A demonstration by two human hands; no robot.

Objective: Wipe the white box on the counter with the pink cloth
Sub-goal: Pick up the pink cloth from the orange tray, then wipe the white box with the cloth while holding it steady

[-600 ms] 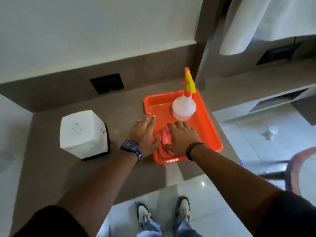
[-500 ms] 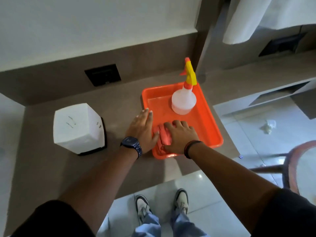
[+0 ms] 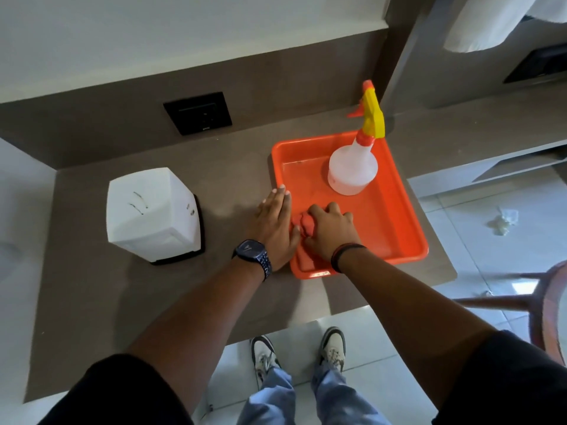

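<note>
The white box (image 3: 152, 214) stands on the brown counter (image 3: 92, 286) at the left, on a black base. The pink cloth (image 3: 303, 227) lies bunched in the near left corner of the orange tray (image 3: 395, 216). My right hand (image 3: 331, 230) has its fingers curled over the cloth and grips it. My left hand (image 3: 274, 223) lies flat with fingers together along the tray's left rim, its thumb touching the cloth. Most of the cloth is hidden under my right hand.
A translucent spray bottle (image 3: 352, 171) with a yellow and orange trigger stands at the tray's far end. A black wall socket (image 3: 198, 113) sits behind the counter. Floor tiles, a crumpled tissue (image 3: 503, 220) and a wooden chair (image 3: 546, 305) lie to the right.
My right hand's fingers have curled tighter and bunched the cloth up. My left hand has stayed by the tray's rim. The camera has tilted slightly.
</note>
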